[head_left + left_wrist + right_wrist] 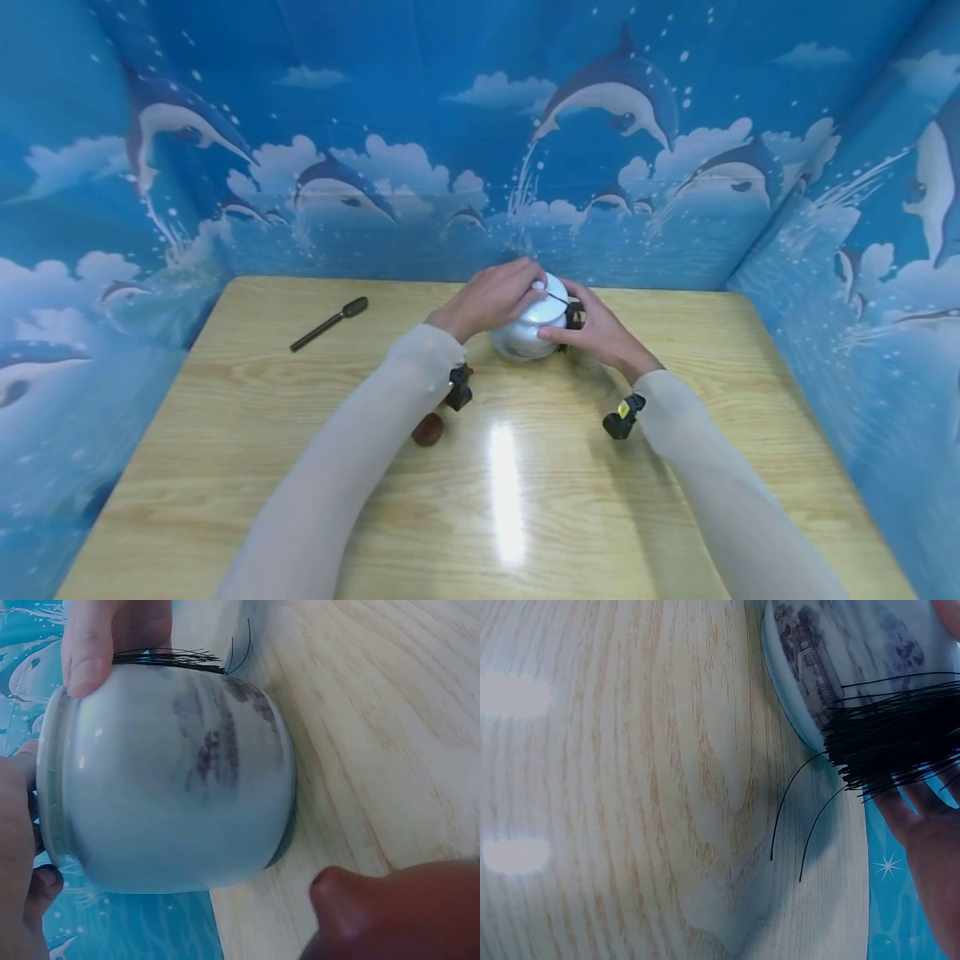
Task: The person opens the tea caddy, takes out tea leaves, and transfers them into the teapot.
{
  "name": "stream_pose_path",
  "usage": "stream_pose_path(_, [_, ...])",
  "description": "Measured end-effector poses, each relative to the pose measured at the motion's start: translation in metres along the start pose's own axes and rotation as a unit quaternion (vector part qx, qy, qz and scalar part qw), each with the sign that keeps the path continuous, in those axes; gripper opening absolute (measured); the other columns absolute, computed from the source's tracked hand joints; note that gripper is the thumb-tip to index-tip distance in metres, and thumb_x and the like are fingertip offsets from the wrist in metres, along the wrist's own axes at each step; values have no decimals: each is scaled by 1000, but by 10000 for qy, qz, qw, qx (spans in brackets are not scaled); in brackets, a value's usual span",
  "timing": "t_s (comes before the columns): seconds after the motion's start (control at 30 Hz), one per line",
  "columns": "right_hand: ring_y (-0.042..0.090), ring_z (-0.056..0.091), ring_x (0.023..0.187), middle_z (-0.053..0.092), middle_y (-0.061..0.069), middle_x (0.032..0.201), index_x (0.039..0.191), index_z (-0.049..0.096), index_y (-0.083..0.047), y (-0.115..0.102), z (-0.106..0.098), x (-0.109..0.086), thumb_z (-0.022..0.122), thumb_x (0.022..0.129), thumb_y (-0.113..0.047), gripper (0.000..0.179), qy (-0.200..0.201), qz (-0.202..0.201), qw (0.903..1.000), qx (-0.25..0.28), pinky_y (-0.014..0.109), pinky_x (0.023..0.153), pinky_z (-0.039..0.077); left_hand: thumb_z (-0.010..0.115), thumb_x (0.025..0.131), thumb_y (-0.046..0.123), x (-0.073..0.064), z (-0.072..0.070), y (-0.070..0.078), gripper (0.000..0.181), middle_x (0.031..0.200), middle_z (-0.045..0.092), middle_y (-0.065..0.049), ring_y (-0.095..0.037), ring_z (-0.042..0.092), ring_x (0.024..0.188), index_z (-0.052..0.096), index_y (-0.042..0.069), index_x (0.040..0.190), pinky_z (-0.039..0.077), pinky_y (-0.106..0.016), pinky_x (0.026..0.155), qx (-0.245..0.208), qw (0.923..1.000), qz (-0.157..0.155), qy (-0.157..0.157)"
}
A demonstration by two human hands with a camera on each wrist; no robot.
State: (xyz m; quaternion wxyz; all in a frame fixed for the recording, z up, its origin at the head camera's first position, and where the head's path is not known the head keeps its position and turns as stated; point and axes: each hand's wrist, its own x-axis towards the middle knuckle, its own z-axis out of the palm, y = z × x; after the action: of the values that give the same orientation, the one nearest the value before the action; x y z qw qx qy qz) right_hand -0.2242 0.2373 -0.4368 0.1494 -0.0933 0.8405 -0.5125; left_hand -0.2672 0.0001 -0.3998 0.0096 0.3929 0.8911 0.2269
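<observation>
- At the middle of the far edge of the table (pixel 405 508), between both hands: a white jar (pixel 521 340), round-bodied, upright, marked on its side with a dark greyish picture.
- Over the jar's top, reaching in from the left: the left hand (pixel 495 296), fingers curled in close at the knob of the pale lid (pixel 543 312), fingertips partly hidden.
- Around the jar's right side: the right hand (pixel 600 332), thumb laid on the front of the body, other fingers round toward the back, gripping the jar between them.
- Between the right palm and the jar wall: a thick bundle of black strands (pixel 900 735), cut ends toward the tabletop, with two loose ones curving away over the wood; cannot tell what it belongs to.
- Across the lid, seen from the head: one thin dark line.
- Partly hidden by the left sleeve (pixel 360 442), nearer the person than the jar: a smooth brown thing (pixel 405 911), rounded, with a blunt nub; apart from the jar.
- Well to the left, lying slantwise: a black tool (pixel 330 323), long-handled, oval-headed.
- Behind and at the sides: a blue backdrop (pixel 420 75) with dolphins and clouds.
</observation>
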Motion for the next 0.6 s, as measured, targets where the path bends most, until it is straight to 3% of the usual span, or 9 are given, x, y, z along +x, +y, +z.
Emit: stream_pose_path(0.6, [33, 52, 141, 42, 8, 165, 174, 23, -27, 4, 1, 1, 83, 97, -44, 99, 20, -26, 10000, 89, 54, 111, 52, 47, 119, 33, -7, 10, -2, 28, 129, 64, -5, -16, 63, 104, 61, 13, 134, 56, -31, 79, 82, 9991, 96, 395])
